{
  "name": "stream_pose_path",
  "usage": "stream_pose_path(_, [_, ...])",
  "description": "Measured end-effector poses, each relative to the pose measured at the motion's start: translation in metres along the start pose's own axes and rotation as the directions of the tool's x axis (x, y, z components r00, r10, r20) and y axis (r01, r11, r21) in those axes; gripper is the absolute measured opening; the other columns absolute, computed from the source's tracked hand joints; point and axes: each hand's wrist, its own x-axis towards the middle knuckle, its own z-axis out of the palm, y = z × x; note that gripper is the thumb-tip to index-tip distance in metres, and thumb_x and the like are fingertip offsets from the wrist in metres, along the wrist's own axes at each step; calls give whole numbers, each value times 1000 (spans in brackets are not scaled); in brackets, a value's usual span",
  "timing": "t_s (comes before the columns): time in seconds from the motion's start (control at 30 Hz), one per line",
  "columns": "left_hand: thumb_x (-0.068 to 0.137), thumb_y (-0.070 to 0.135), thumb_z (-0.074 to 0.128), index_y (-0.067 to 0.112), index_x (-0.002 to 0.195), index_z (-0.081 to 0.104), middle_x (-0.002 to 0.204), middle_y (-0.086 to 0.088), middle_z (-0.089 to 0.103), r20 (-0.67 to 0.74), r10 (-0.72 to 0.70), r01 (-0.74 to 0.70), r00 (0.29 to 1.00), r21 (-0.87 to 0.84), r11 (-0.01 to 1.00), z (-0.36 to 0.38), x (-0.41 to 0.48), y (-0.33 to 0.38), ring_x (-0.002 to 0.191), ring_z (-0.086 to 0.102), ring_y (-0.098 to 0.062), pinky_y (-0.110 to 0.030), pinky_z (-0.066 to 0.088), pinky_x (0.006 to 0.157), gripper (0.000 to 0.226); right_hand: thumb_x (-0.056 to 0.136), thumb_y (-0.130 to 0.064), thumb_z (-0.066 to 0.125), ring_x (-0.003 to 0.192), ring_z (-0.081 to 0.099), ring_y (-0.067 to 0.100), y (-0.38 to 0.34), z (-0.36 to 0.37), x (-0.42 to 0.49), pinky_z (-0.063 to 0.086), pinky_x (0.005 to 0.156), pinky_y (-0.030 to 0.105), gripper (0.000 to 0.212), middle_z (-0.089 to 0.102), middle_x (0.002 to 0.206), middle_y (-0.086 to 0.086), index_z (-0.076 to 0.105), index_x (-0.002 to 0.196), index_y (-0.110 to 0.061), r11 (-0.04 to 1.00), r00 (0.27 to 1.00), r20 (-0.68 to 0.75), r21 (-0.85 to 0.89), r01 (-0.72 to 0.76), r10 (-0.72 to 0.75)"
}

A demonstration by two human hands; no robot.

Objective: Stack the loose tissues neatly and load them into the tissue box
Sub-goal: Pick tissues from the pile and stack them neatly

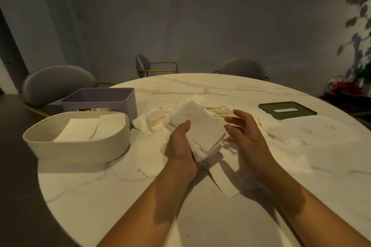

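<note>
1. At the far left of the marble table (120, 196), the cream tissue box (76, 146) stands open. The folded tissues (88, 128) already in it lie flat on the bottom.
2. Just behind it sits a purple box (100, 98), also open. A small printed label shows low inside, but it is too small for me to read.
3. In the middle, my left hand (180, 142) holds the stack of tissues (198, 126) by its left edge. My thumb lies on top and my fingers curl underneath.
4. Behind and under the stack, the loose tissues (220, 109) lie in an untidy heap across the middle of the table.
5. My right hand (245, 132) is just beside the stack's right edge, fingers spread wide and relaxed, gripping nothing. I cannot tell whether the fingertips touch the paper.
6. At the far right, a green lid (287, 110) with a rectangular slot lies flat. Nearer me lies a white lid (325, 132) with two round marks, among the tissues.
</note>
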Motion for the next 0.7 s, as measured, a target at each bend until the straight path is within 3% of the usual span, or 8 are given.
stream_pose_path(0.13, [96, 25, 49, 19, 85, 56, 75, -8, 66, 6, 46, -46, 999, -27, 999, 1, -18, 1, 73, 59, -26, -33, 49, 62, 14, 92, -47, 51, 123, 47, 20, -3, 14, -20, 42, 99, 47, 44, 42, 140, -12, 33, 133, -45, 982, 987, -36, 116, -151, 156])
stream_pose_path(0.2, [96, 28, 49, 16, 86, 56, 64, -9, 69, 17, 26, -25, 1000, -42, 999, 0, -29, 0, 72, 59, -28, -34, 48, 59, 17, 89, -54, 51, 126, 46, 22, -1, 21, -32, 43, 101, 49, 50, 42, 140, -13, 31, 134, -46, 975, 980, -17, 112, -194, 197])
stream_pose_path(0.3, [93, 36, 51, 12, 88, 57, 55, -13, 67, 46, -58, 62, 997, -77, 995, -2, -45, -2, 74, 59, -34, -39, 48, 64, 25, 84, -58, 58, 111, 58, 20, 0, 23, -43, 51, 93, 47, 47, 57, 126, -9, 43, 126, -45, 920, 964, 89, 287, -266, 251])
stream_pose_path(0.4, [91, 41, 53, 11, 90, 58, 58, -15, 68, 52, -86, 89, 995, -73, 993, -9, -53, -2, 78, 59, -36, -43, 49, 69, 30, 84, -41, 66, 95, 66, 17, -3, 21, -50, 58, 81, 37, 34, 65, 107, -6, 51, 115, -37, 930, 967, 141, 276, -244, 212])
stream_pose_path(0.5, [87, 41, 58, 11, 99, 59, 85, -19, 69, 82, -102, 105, 991, -29, 994, -15, -57, -2, 86, 61, -39, -50, 52, 75, 32, 83, -29, 70, 89, 69, 16, -4, 20, -56, 59, 74, 33, 34, 68, 101, -9, 54, 112, -36, 954, 977, 137, 231, -191, 163])
stream_pose_path(0.6, [76, 26, 71, 19, 111, 62, 101, -14, 69, -17, 130, -127, 991, 125, 984, -27, -53, -7, 95, 64, -36, -54, 54, 80, 36, 85, -16, 68, 83, 71, 17, -8, 12, -57, 60, 68, 33, 32, 71, 93, -9, 54, 107, -34, 893, 981, 89, 406, -194, 173])
stream_pose_path(0.7, [76, 11, 74, 30, 110, 60, 110, -7, 66, -2, 303, -283, 953, 356, 891, -36, -56, -3, 101, 62, -30, -52, 54, 86, 42, 85, -16, 67, 94, 67, 21, -10, 6, -55, 59, 74, 39, 37, 65, 103, -10, 49, 108, -39, 904, 988, 23, 401, -147, 150])
